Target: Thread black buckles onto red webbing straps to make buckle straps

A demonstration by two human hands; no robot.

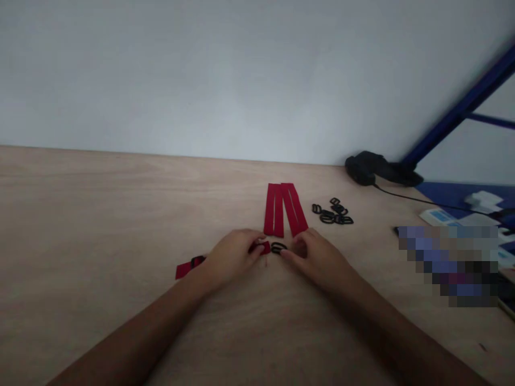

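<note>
My left hand [233, 254] pinches the end of a red strap [266, 247], with a loose thread hanging below it. Just to the right, a black slide buckle [278, 247] is held at its right side by the fingertips of my right hand [322, 260]. Strap end and buckle are close together, with a small gap between them. Past my left wrist, a red strap piece [183, 271] carries another black slider [197, 261]; my hand hides whether it is the same strap. Beyond my hands lie several flat red straps [274, 209], side by side.
A loose group of black buckles [340, 219] lies right of the red straps. Farther back are a black device [364, 169] and its cable [426, 199], near a blue frame [454, 118]. Papers or packets [440, 217] and a blurred-out patch occupy the right side. A pale wall [201, 80] borders the wooden table [100, 214].
</note>
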